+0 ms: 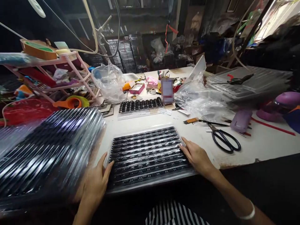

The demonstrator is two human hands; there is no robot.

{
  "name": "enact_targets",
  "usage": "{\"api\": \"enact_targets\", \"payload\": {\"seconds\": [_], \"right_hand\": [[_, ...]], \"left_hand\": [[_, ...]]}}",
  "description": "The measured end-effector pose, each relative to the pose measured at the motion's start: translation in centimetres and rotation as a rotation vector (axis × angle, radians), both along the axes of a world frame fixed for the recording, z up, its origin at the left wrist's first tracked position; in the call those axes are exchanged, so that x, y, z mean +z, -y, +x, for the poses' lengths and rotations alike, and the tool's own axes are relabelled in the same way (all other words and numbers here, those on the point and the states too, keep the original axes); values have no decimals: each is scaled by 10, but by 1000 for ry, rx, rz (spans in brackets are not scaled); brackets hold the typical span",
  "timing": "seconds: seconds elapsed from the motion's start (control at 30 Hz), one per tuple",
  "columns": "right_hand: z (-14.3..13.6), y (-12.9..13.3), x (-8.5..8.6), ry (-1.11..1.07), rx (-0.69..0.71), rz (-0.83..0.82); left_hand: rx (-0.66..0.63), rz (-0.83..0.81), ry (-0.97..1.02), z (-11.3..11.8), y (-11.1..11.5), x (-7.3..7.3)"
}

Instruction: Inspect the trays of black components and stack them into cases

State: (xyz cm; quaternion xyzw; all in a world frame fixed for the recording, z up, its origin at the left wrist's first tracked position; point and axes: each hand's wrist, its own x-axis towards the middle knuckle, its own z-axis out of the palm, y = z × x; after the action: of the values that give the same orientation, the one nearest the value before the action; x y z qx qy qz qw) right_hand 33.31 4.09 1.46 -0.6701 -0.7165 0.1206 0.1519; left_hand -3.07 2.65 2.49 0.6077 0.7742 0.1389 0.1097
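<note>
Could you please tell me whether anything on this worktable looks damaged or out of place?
Yes, a brown patch on the front edge of the white table, near the right forearm, looks worn or chipped against the pale surface. The tray held by the left hand and right hand shows no obvious damage.

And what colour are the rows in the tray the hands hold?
The rows are black, seen best in the head view.

Black-and-white striped clothing [175,215], white wristband [251,211]
</note>
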Motion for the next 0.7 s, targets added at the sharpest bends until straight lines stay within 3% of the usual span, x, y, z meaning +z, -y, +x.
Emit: {"api": "enact_targets", "payload": {"seconds": [0.17,0.4,0.7], "right_hand": [[5,2,-18,-103,8,156],[3,-7,-28,-124,8,329],[-6,-3,-7,-823,-170,21]], "left_hand": [[23,145,177,-3,4,-5],[-213,246,443,-22,13,-13],[-258,204,453,-16,22,-9]]}}
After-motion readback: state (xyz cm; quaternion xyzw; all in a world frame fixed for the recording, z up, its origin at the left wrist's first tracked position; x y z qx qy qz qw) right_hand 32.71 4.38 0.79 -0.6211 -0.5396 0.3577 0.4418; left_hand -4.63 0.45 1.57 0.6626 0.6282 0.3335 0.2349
